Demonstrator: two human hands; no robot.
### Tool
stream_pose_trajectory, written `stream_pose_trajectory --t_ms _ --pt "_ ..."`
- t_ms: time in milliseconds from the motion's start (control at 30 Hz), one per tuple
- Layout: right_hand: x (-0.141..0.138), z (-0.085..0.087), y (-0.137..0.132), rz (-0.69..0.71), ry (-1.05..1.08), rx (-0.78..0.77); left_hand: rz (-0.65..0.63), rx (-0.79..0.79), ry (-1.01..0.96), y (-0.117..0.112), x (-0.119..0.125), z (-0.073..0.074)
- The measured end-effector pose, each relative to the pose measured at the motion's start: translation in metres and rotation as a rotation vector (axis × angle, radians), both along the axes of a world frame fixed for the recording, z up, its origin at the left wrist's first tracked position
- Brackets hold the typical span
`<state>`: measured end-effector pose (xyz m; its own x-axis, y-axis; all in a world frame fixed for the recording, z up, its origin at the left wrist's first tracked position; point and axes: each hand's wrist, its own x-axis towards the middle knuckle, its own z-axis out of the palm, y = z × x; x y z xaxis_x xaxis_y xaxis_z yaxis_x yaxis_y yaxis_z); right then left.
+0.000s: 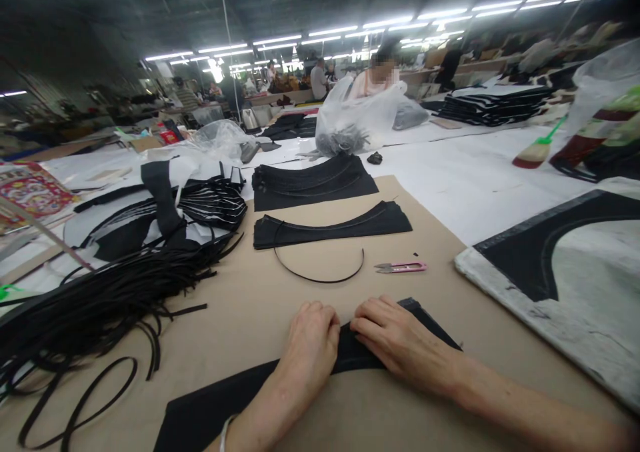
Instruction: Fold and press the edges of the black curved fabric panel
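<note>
A curved black fabric panel (215,395) lies on the tan board in front of me. At its far edge, near the middle, my left hand (311,337) has its fingers curled closed on the material. Close by on the right, my right hand (393,337) presses its bent fingers and thumb on the same edge. The fingertips are partly hidden. Beyond them a thin black strip (320,281) lies in an arc, one end over a small stack of curved black pieces (335,227). Pink-handled thread snips (403,267) rest to the right of the strip.
At left sits a heap of black strips (125,299) beside bundled black and white pieces (210,202). Another black stack (315,182) and a clear plastic bag (345,122) stand farther off. A white slab (600,305) carries a black piece at right; a glue bottle (535,153) lies behind.
</note>
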<state>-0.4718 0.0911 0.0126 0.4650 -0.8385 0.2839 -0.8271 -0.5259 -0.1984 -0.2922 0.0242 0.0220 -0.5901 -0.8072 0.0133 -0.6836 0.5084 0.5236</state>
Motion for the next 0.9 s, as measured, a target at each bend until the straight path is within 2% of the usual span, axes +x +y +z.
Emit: stream_pose_trajectory --t_ms 200,400,900 --pt "0.000 -0.003 -0.008 0.080 0.149 -0.075 -0.059 0.102 0.005 -0.016 0.000 0.004" --pt "0.001 0.002 -0.014 0.105 0.206 -0.153 -0.070 0.124 -0.016 -0.019 -0.001 0.008" --pt "0.009 0.022 -0.015 -0.117 0.094 0.126 -0.059 0.086 -0.067 -0.014 -0.002 0.009"
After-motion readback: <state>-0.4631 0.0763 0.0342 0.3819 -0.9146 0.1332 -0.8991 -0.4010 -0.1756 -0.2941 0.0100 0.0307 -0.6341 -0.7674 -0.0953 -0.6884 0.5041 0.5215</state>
